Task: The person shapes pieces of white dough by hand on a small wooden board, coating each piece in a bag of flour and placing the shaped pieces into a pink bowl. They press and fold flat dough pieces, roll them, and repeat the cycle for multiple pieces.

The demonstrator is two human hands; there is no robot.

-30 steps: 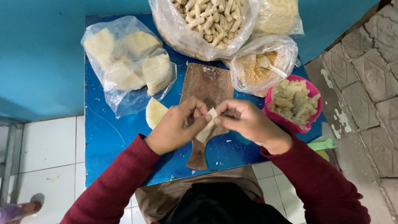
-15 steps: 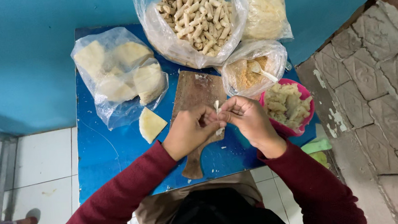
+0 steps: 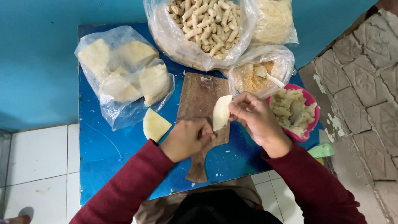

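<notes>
Now, both hands meet over the board:
Left hand [image 3: 188,138]: curled into a loose fist, your fingers pinching the lower edge of the wrapper [image 3: 221,112]; it steadies the sheet from below.
Right hand [image 3: 253,117]: your fingers pressed on the wrapper's right edge, thumb side tucked in; exactly what sits inside the fold I cannot tell.
Wrapper: pale, thin sheet, held upright between your two grips, just above the wooden board [image 3: 201,111], likely so anything dropped lands on the board.
Just right of the grip: pink bowl [image 3: 311,119] of pale mash, close enough for a short reach.
Just beyond the grip: small bag with a spoon [image 3: 259,76] in crumbly filling.
Further beyond: big bag of finished rolls [image 3: 203,18].
Left of the grip: one loose wrapper piece [image 3: 155,125] on the blue table [image 3: 102,154], and a bag of stacked wrappers [image 3: 121,75] behind it.
</notes>
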